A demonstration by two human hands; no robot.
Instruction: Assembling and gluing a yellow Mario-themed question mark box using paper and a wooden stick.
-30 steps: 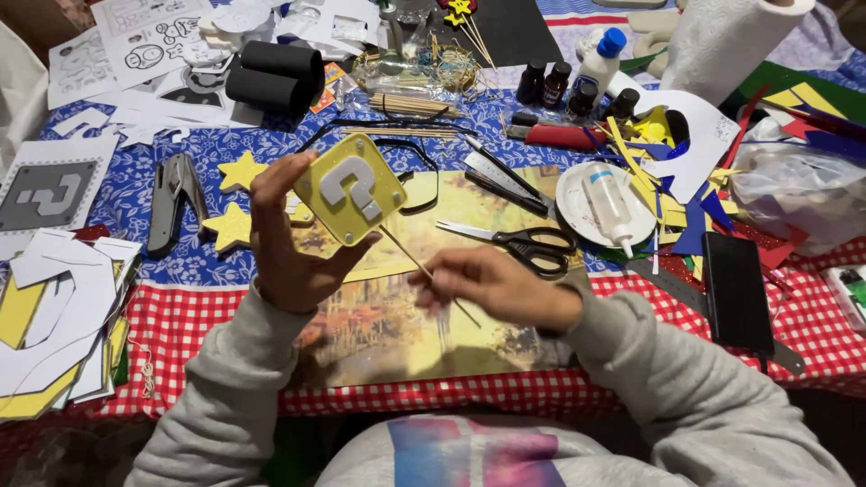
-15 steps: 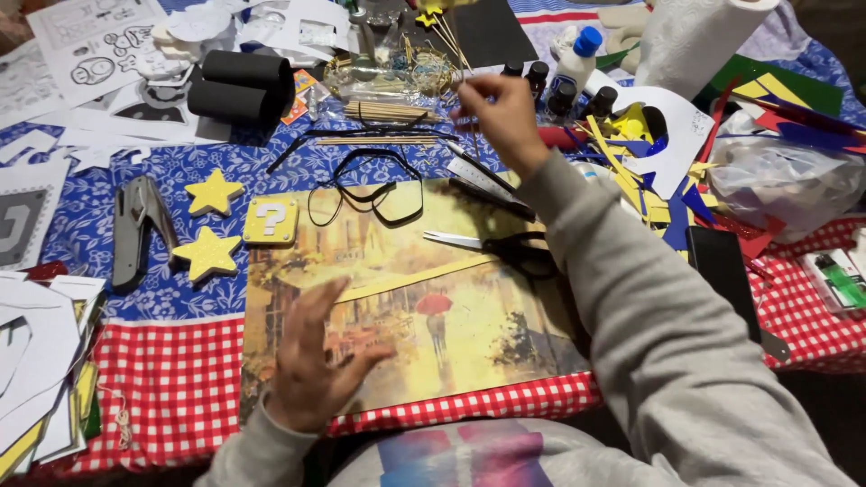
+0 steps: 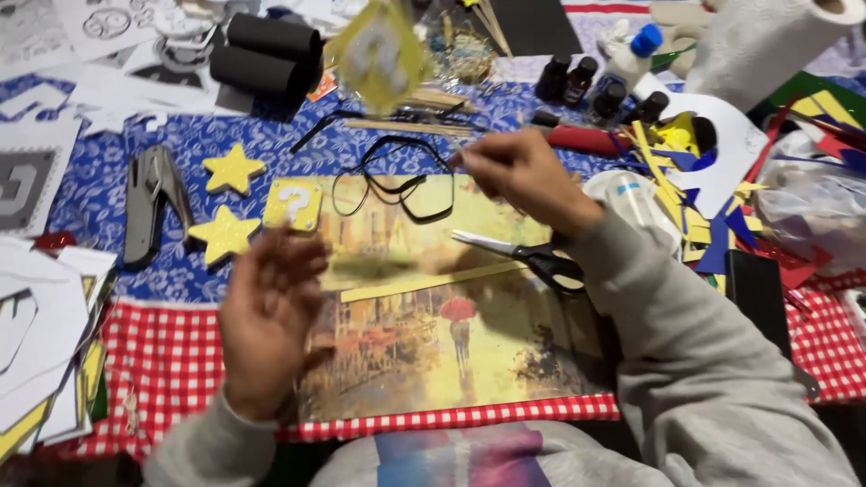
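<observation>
The right hand (image 3: 519, 171) had its fingers pinched shut on something too thin to make out, and a blurred yellow square cut-out (image 3: 377, 56) hung above them. Just below lay black-handled scissors (image 3: 528, 255) on a painted street-scene board (image 3: 433, 361). The left hand (image 3: 266, 316) hovered open and empty, a small yellow question-mark card square (image 3: 292, 204) just beyond its fingertips.

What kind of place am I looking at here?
Probably a home craft table: scissors, yellow foam stars and coloured paper scraps lie on a patterned cloth, with small paint bottles at the back.
</observation>
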